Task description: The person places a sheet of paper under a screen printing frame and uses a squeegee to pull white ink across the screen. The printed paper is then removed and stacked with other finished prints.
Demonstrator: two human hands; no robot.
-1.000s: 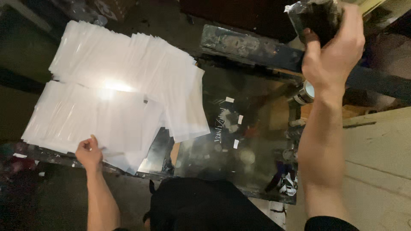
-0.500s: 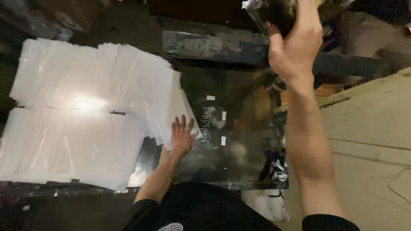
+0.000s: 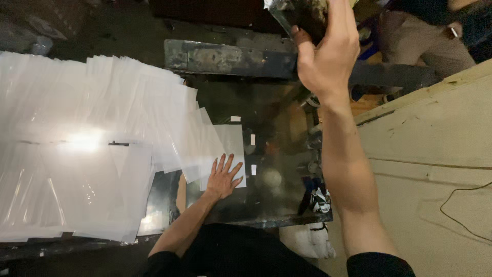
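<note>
On the left, a broad fan of clear plastic sleeves (image 3: 92, 154) lies spread and overlapping, apparently unfilled; judging by that, most of the work seems left; one single sleeve (image 3: 230, 146) sits pulled apart from it on the dark glass worktop (image 3: 277, 113); the left hand (image 3: 223, 177) rests flat on that sleeve, fingers spread open; further right, the right hand (image 3: 328, 56) is raised high, fingers closed around a dark crinkly packet (image 3: 300, 13), not yet brought down.
</note>
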